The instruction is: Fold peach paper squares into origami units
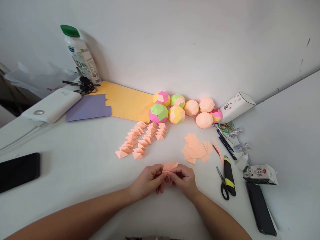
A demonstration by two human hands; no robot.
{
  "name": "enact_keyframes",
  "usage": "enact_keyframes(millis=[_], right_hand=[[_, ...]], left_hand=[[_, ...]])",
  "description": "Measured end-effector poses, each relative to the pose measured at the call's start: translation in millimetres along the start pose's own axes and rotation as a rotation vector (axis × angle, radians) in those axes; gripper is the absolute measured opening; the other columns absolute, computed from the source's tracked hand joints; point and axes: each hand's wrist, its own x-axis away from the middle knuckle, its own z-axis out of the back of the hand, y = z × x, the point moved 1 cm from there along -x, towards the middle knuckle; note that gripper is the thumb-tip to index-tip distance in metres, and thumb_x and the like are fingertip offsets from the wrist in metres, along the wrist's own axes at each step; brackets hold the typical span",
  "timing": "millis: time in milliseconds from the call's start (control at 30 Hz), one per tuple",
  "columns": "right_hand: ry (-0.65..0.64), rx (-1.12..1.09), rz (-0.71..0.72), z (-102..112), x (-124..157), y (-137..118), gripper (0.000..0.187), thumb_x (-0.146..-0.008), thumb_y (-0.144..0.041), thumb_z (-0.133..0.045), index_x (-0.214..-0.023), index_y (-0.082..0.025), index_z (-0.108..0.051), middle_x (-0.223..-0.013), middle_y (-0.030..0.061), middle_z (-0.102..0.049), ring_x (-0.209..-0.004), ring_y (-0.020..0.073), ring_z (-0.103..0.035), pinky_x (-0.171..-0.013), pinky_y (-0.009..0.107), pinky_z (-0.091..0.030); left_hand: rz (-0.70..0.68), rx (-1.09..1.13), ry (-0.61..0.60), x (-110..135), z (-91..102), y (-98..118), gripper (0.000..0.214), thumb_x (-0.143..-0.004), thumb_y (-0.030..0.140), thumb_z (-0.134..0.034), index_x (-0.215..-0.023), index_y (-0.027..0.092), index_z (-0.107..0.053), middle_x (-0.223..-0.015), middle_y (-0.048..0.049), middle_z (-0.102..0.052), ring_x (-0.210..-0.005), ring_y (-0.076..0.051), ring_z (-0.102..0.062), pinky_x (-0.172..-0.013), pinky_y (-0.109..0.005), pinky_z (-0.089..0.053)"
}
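My left hand and my right hand meet low in the middle of the white table. Both pinch one small peach paper square between thumb and fingers, its top edge standing above the fingertips. Just beyond the hands, to the left, lie three rows of folded peach paper units. A loose pile of flat peach paper squares lies to the right of them. Several paper polyhedron balls, some pink, green and yellow and some plain peach, sit against the wall.
Scissors and a black-and-yellow utility knife lie right of my right hand, with pens, a small carton and a dark phone. At left are a black phone, a white power bank, keys, a bottle, purple paper and yellow paper.
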Motion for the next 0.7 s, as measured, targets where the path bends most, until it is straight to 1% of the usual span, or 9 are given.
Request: enact_keyframes(millis=[100, 200, 300, 367, 400, 467, 500, 600, 700], right_hand=[[-0.005, 0.0, -0.012, 0.3, 0.6, 2.6, 0.009, -0.077, -0.022, -0.066, -0.07, -0.018, -0.063, -0.059, 0.0, -0.061, -0.043, 0.0102, -0.056, -0.041, 0.022, -0.047], [0.006, -0.037, -0.047, 0.7, 1.4, 6.9, 0.008, -0.08, -0.025, -0.064, -0.083, -0.019, -0.058, -0.057, -0.002, -0.06, -0.045, 0.0108, -0.057, -0.043, 0.022, -0.048], [0.025, -0.1, -0.1, 0.8, 0.9, 8.1, 0.026, -0.081, -0.027, -0.062, -0.104, -0.022, -0.049, -0.067, -0.0023, -0.061, -0.049, 0.0106, -0.059, -0.046, 0.022, -0.05], [0.026, -0.134, -0.11, 0.6, -0.6, 5.9, 0.031, -0.082, -0.028, -0.061, -0.109, -0.023, -0.046, -0.076, -0.0009, -0.061, -0.051, 0.0101, -0.059, -0.047, 0.022, -0.049], [0.011, -0.14, -0.107, 0.4, -1.7, 4.1, 0.029, -0.083, -0.029, -0.06, -0.108, -0.022, -0.046, -0.077, -0.0004, -0.06, -0.052, 0.0099, -0.059, -0.047, 0.022, -0.049], [-0.062, -0.11, -0.087, -0.3, -3.7, -0.2, 0.017, -0.085, -0.031, -0.056, -0.096, -0.018, -0.053, -0.07, -0.0001, -0.059, -0.053, 0.01, -0.056, -0.049, 0.022, -0.047], [-0.097, -0.089, -0.073, -0.6, -4.5, -2.2, 0.014, -0.086, -0.031, -0.055, -0.088, -0.017, -0.056, -0.066, -0.0001, -0.057, -0.053, 0.0102, -0.055, -0.049, 0.022, -0.046], [-0.126, -0.036, -0.054, -0.8, -5.7, -6.4, 0.02, -0.087, -0.032, -0.053, -0.076, -0.016, -0.056, -0.062, -0.0004, -0.054, -0.053, 0.0104, -0.052, -0.05, 0.023, -0.043], [-0.114, -0.001, -0.078, -0.6, -5.8, -7.6, 0.023, -0.087, -0.034, -0.052, -0.072, -0.016, -0.056, -0.061, -0.0001, -0.054, -0.052, 0.0105, -0.051, -0.049, 0.023, -0.042]], left_hand=[[0.015, 0.026, 0.005, -0.1, 0.5, -1.5, 0.029, -0.084, 0.044, -0.051, -0.076, 0.017, -0.052, -0.066, 0.0006, -0.063, -0.044, -0.009, -0.056, -0.043, -0.02, -0.043], [0.019, 0.075, 0.011, -1.2, 1.8, -2.0, 0.028, -0.084, 0.045, -0.053, -0.081, 0.017, -0.054, -0.071, -0.0007, -0.065, -0.045, -0.009, -0.057, -0.043, -0.02, -0.045], [0.022, 0.141, 0.033, -2.2, 3.2, -0.3, 0.029, -0.082, 0.045, -0.055, -0.086, 0.017, -0.054, -0.075, -0.002, -0.066, -0.046, -0.01, -0.059, -0.044, -0.022, -0.047], [0.021, 0.173, 0.049, -2.3, 3.9, 1.8, 0.029, -0.082, 0.045, -0.056, -0.085, 0.016, -0.054, -0.072, -0.0021, -0.067, -0.047, -0.011, -0.059, -0.044, -0.022, -0.047], [0.016, 0.181, 0.053, -2.3, 4.1, 2.8, 0.029, -0.082, 0.045, -0.055, -0.084, 0.016, -0.054, -0.069, -0.002, -0.067, -0.047, -0.011, -0.059, -0.045, -0.022, -0.048], [0.003, 0.181, 0.051, -1.9, 4.3, 4.5, 0.028, -0.083, 0.044, -0.055, -0.081, 0.016, -0.054, -0.064, -0.0014, -0.066, -0.047, -0.011, -0.058, -0.045, -0.022, -0.047], [-0.003, 0.178, 0.048, -1.7, 4.3, 5.0, 0.028, -0.083, 0.044, -0.055, -0.08, 0.016, -0.053, -0.062, -0.0008, -0.066, -0.046, -0.011, -0.058, -0.045, -0.022, -0.047], [-0.008, 0.165, 0.039, -1.2, 4.1, 5.5, 0.028, -0.084, 0.043, -0.054, -0.08, 0.016, -0.053, -0.057, 0.0004, -0.064, -0.046, -0.011, -0.058, -0.046, -0.022, -0.047], [-0.01, 0.152, 0.034, -1.2, 3.8, 5.5, 0.028, -0.084, 0.044, -0.054, -0.083, 0.016, -0.054, -0.06, -0.0004, -0.065, -0.047, -0.011, -0.058, -0.046, -0.022, -0.047]])
